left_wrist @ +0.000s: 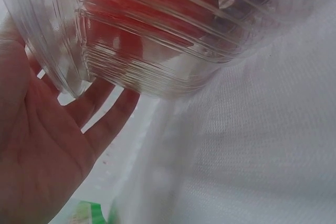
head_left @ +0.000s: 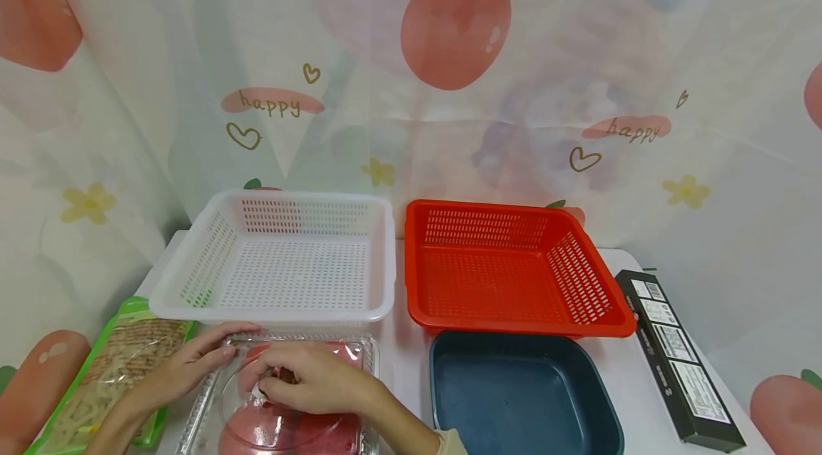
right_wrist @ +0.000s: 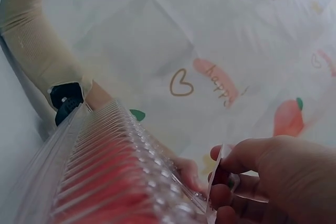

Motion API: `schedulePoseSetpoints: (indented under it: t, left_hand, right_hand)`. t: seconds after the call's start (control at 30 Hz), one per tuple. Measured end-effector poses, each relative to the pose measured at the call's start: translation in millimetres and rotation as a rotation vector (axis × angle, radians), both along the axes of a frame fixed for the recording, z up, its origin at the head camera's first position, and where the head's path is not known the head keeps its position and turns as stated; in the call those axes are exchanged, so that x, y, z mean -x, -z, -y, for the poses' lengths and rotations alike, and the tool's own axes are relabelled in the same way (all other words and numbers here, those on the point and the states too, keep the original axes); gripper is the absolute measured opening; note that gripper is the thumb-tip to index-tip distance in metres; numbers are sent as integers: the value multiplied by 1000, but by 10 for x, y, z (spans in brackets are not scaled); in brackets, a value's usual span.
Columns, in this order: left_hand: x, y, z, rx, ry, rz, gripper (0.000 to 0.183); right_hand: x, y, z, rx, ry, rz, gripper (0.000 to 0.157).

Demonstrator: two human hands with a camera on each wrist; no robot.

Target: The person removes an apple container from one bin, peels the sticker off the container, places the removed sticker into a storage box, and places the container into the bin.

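Observation:
A clear plastic container with a ridged side and rounded red things inside stands at the front left. My left hand grips its back left corner. In the left wrist view, the left hand's fingers lie against the ridged wall. Above the container, my right hand has curled fingers and pinches a small dark-red and whitish piece. A thin see-through edge shows between the right hand's fingers in the right wrist view. What kind of thing that piece is, I cannot tell.
Behind the container stands a white basket, with a red basket to its right. A dark blue bin sits at the front right, beside a long black box. Far left lies a green-edged food packet.

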State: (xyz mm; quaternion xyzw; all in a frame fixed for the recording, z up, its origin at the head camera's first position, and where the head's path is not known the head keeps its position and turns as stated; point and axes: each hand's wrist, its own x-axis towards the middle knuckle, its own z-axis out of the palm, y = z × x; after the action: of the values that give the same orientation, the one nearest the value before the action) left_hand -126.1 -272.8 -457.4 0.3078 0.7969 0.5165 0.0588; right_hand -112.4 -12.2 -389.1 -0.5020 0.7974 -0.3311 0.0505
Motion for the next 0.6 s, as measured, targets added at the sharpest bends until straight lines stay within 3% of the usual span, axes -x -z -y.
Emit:
schedulePoseSetpoints:
  t: [0.6]
  left_hand:
    - [-13,-26,-12,13,-17,32,39]
  right_hand:
    - [-18,-89,-61,-16,9,-45,20]
